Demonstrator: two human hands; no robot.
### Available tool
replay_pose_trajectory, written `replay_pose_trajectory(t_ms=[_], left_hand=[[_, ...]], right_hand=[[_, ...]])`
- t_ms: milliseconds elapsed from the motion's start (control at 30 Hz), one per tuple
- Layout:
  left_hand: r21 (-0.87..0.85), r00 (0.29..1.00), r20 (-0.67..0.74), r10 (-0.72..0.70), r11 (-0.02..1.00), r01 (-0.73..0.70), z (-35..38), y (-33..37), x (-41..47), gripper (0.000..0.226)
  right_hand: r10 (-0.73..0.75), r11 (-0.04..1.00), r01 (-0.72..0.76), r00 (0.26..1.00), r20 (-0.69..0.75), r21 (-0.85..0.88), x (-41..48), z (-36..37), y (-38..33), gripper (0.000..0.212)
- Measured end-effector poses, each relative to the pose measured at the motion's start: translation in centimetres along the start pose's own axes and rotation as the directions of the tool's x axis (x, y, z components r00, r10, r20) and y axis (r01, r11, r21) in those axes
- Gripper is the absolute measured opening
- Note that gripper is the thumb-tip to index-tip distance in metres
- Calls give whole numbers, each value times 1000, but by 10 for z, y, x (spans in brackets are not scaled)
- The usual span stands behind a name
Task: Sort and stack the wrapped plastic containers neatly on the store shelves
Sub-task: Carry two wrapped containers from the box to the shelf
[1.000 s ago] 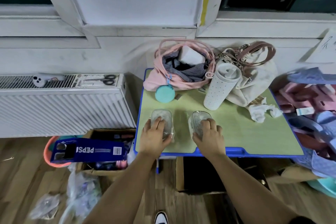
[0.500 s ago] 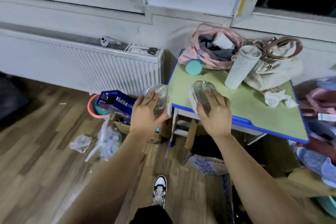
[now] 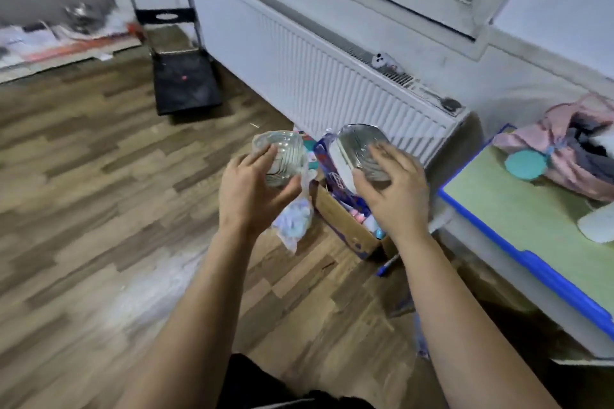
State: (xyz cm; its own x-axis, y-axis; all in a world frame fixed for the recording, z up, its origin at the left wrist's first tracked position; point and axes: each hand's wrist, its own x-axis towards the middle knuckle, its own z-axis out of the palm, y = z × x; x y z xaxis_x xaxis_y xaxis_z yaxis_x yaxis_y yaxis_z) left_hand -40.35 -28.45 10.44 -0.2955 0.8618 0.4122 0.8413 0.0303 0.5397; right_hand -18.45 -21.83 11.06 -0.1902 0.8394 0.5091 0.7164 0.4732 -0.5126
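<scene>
Near the cardboard box [image 3: 344, 224] beside the radiator [image 3: 332, 83], left hand [image 3: 247, 191] grips the round container [image 3: 282, 154], right hand [image 3: 397, 197] the oval container [image 3: 355, 144].

Wood floor [image 3: 99, 192], white radiator [image 3: 332, 83], green table [image 3: 531, 226], trolley [image 3: 179, 76].

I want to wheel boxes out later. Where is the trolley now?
In the head view, the trolley stands at upper left on the floor, just left of the radiator.
</scene>
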Motion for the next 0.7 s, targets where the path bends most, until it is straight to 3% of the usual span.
replay_pose_trajectory(t_ms=[367,700], left_hand=[[237,909,-400,-113,946,222,-194,-238,5,65],[253,778,-549,-306,826,504,-297,-390,-23,70]], right_hand=[[-302,926,278,951,59,256,63,199,-235,53],[-535,794,414,823,189,446,83,354,-413,59]])
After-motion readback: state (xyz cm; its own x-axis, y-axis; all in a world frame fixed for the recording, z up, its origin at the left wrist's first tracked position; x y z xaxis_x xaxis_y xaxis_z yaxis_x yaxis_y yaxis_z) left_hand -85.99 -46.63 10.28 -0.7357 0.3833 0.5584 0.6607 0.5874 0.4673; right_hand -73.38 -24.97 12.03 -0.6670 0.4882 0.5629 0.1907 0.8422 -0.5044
